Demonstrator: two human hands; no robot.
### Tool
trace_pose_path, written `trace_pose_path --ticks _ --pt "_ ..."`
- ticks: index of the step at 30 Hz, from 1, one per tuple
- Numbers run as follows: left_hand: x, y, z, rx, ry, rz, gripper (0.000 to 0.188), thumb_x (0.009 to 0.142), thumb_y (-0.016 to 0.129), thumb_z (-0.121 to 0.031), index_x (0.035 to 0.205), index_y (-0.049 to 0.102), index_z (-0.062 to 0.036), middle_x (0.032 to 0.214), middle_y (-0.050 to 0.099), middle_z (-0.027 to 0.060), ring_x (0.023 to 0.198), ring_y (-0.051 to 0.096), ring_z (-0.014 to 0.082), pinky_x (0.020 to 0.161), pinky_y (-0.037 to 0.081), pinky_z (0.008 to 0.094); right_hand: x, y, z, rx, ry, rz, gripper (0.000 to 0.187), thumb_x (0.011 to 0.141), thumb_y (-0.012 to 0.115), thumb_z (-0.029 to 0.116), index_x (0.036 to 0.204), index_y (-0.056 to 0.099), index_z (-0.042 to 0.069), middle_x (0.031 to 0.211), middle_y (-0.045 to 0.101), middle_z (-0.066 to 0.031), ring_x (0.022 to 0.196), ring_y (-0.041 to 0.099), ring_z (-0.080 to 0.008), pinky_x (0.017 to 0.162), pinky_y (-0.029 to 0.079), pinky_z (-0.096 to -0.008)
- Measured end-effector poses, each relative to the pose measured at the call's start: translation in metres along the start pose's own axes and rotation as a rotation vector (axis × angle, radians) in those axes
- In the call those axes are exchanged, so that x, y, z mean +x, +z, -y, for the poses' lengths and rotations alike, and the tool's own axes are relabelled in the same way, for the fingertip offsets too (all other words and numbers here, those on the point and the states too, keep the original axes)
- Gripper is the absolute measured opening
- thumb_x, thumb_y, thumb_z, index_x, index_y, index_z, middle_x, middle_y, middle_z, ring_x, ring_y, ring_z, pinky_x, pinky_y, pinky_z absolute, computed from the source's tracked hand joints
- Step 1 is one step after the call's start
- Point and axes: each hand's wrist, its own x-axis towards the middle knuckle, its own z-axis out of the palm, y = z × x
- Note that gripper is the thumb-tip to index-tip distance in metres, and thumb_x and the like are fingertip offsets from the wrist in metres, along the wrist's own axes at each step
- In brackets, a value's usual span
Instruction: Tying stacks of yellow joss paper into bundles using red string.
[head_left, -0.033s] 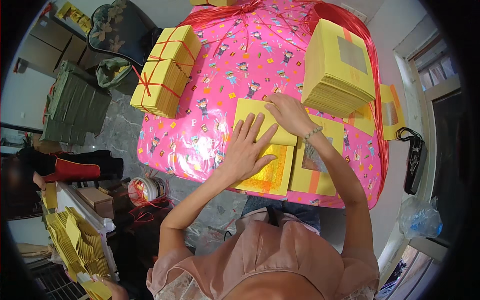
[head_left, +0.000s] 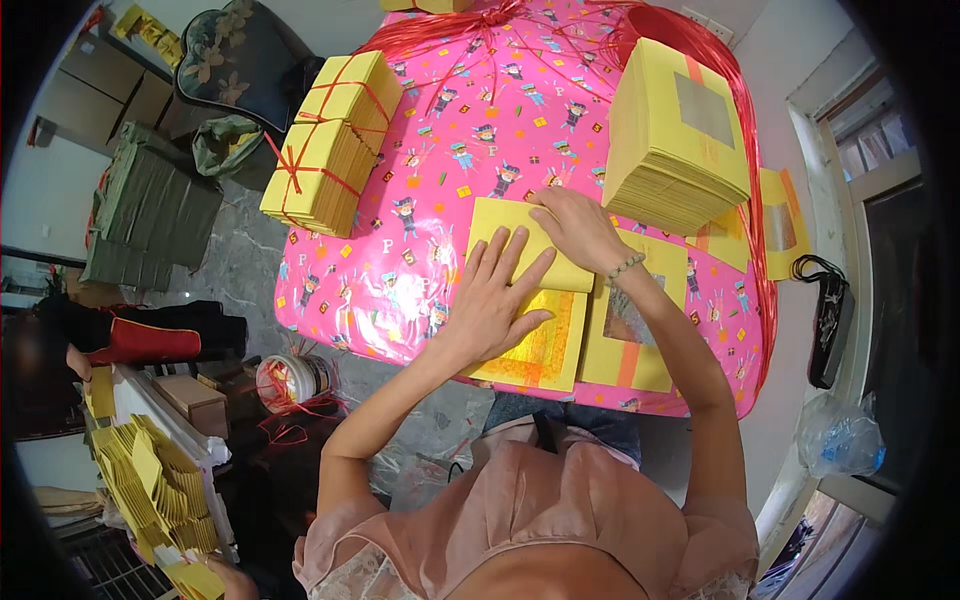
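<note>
In front of me lies a yellow paper sheet (head_left: 486, 217) with its far part folded over toward me, above a paper bearing a shiny gold foil square (head_left: 528, 345). My left hand (head_left: 490, 305) rests flat across the fold and foil, its fingers spread. At the far right corner of the folded part, my right hand (head_left: 578, 230) has its fingers bent together around the paper's edge; the fingertips are partly hidden. Under my right wrist lies another yellow paper (head_left: 655, 340) with a dull silver square and an orange stripe.
A tall stack of yellow paper (head_left: 680, 130) stands at the right on the pink-covered table (head_left: 430, 200). Bundles tied with red string (head_left: 325, 145) are at the left. Red strands (head_left: 755, 120) edge the table. At lower left, another person's hand (head_left: 222, 578) is beside folded yellow papers (head_left: 150, 470).
</note>
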Motion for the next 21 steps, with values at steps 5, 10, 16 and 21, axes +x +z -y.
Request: trace_pose_path --ticks 5,10,16,21 --pt "-0.002 0.003 0.000 0.016 -0.004 -0.017 0.072 0.091 0.055 -0.052 0.151 0.034 -0.0191 0.153 0.028 0.0219 0.141 0.025 0.0429 0.114 0.020 0.0547 -0.001 0.004 -0.002 0.015 -0.033 -0.023 0.027 0.096 0.054 0.023 0.108 0.062 0.000 0.101 0.065 -0.0176 0.094 0.062 -0.0380 0.082 0.048 -0.0467" --pt "-0.002 0.005 0.000 0.018 -0.012 -0.001 0.070 0.092 0.054 -0.051 0.150 0.035 -0.0189 0.153 0.029 0.0223 0.141 0.025 0.0435 0.114 0.021 0.0549 -0.006 0.012 -0.003 -0.018 -0.046 -0.103 0.026 0.094 0.057 0.022 0.109 0.060 0.001 0.105 0.064 -0.0169 0.096 0.061 -0.0368 0.082 0.049 -0.0468" --pt "-0.001 0.007 0.003 0.033 0.001 0.009 0.068 0.094 0.051 -0.052 0.150 0.035 -0.0186 0.153 0.028 0.0233 0.142 0.022 0.0454 0.114 0.020 0.0561 -0.016 0.007 0.001 -0.060 -0.151 -0.237 0.035 0.094 0.057 0.021 0.123 0.055 0.001 0.120 0.059 -0.0182 0.115 0.053 -0.0381 0.097 0.043 -0.0454" --pt "-0.004 0.008 0.004 0.057 0.010 -0.002 0.068 0.093 0.050 -0.054 0.149 0.036 -0.0184 0.153 0.028 0.0238 0.141 0.023 0.0457 0.114 0.021 0.0557 -0.078 0.011 0.014 -0.181 -0.263 -0.282 0.044 0.093 0.057 0.021 0.131 0.050 0.000 0.133 0.052 -0.0169 0.130 0.042 -0.0349 0.109 0.032 -0.0496"
